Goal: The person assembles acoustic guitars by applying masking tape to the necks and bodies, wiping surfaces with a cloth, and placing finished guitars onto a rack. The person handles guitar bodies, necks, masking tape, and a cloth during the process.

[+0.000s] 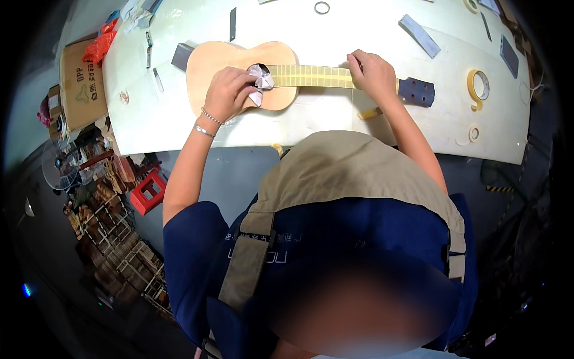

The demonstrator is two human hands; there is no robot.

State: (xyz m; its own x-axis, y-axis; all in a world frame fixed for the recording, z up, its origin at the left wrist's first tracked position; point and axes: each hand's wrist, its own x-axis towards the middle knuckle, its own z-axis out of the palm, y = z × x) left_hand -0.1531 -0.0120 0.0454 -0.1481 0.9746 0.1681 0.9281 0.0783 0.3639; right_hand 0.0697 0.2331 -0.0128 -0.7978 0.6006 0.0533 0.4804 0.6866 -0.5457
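A small pale wooden ukulele [275, 52] lies across the white table, its dark headstock [417, 92] to the right. Strips of yellow tape cover the fretboard [314, 76]. My left hand [229, 90], with bracelets at the wrist, is closed on a crumpled whitish piece of paper or cloth [261, 78] beside the sound hole. This crumpled piece hides part of the hole. At the headstock end, my right hand [372, 73] has its fingers curled over the neck. The undersides of both hands are hidden.
On the white table [173, 128] are a grey block [182, 57], a grey-blue strip [420, 36], a yellow tape roll [478, 85] and a smaller roll [474, 133]. A cardboard box [84, 84] stands left; a red stool [148, 191] is below the table edge.
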